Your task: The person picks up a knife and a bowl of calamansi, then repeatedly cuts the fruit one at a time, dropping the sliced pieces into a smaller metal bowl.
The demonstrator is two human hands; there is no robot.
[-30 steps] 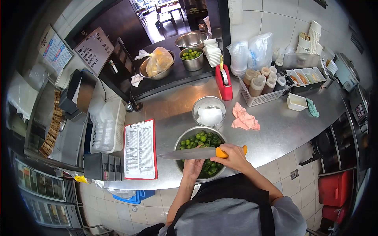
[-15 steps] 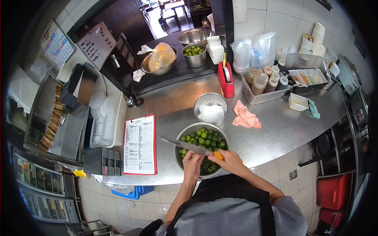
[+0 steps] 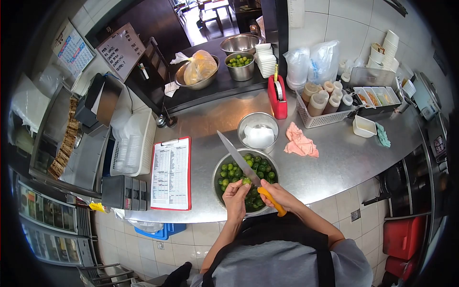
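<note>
A metal bowl (image 3: 216,181) of small green limes sits at the counter's front edge. Over it, my left hand (image 3: 235,196) pinches one green lime (image 3: 246,181) between its fingertips. My right hand (image 3: 277,195) is closed round the yellow handle of a large knife (image 3: 239,160). Its blade points up and to the left across the bowl, beside the held lime. Just behind stands a smaller metal bowl (image 3: 272,140) with something white inside. A pink cloth (image 3: 300,141) lies to the right of that bowl.
On the left are a red clipboard (image 3: 170,174) and a white basket (image 3: 147,143) of plastic containers. Behind stand a red tape dispenser (image 3: 278,98) and a pot of limes (image 3: 240,71). A basket of bottles (image 3: 318,118) and a topping tray (image 3: 377,98) are at the right.
The knife has swung to a steeper angle, its tip now higher and further right, its handle lower. The lime in my left hand now shows. The view has shifted slightly.
</note>
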